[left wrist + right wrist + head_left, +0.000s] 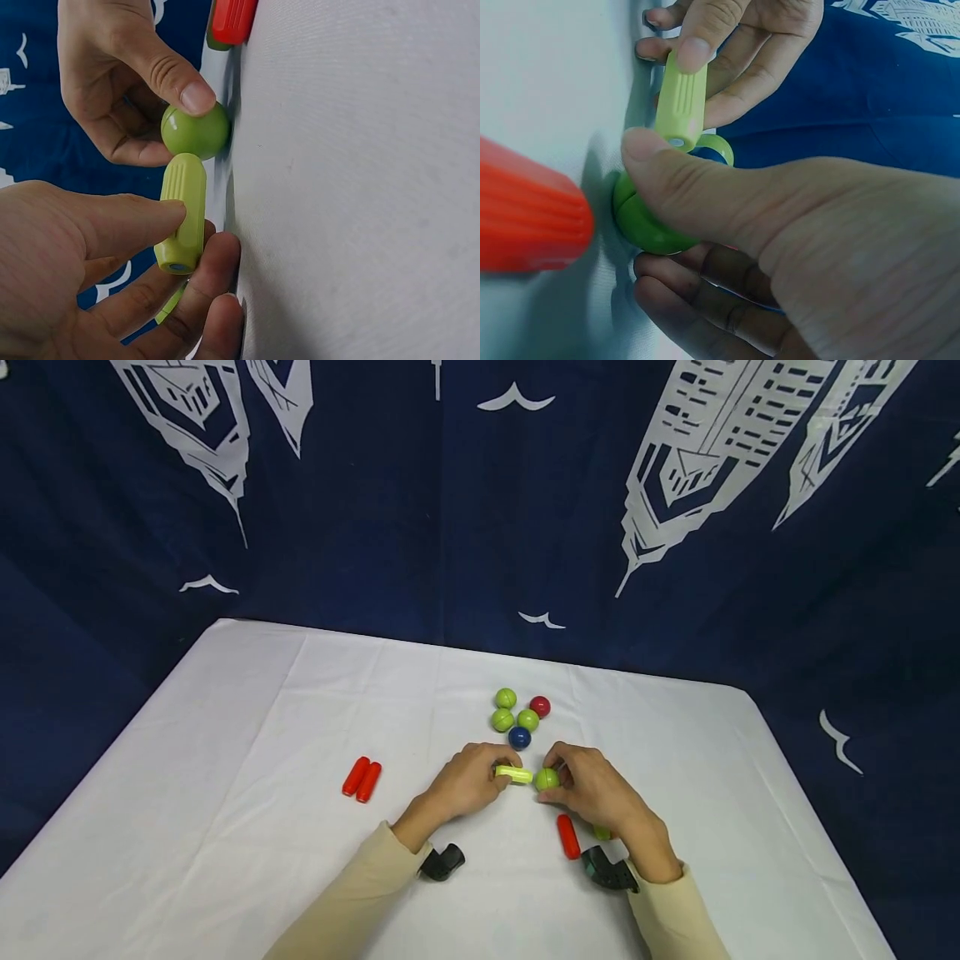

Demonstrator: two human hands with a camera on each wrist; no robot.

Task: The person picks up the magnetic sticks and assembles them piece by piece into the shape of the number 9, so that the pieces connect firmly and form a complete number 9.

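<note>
My left hand (470, 779) pinches a ridged yellow-green handle piece (182, 214) between thumb and fingers, low over the white cloth. A small hole shows in the near end of the handle. Opposite it, my right hand (594, 783) grips a green ball (195, 131) by thumb and fingers, close to the cloth. The handle's far end is right at the ball in the left wrist view. Just beyond the hands are more green balls (502, 720), a dark red ball (540, 707) and a blue ball (519, 738).
Two red handle pieces (362, 779) lie side by side on the white-covered table (247, 827) at left. Another red piece (568, 837) lies near my right wrist, with a yellow-green piece (602, 832) partly hidden under that arm. A dark blue printed curtain (375, 527) hangs behind.
</note>
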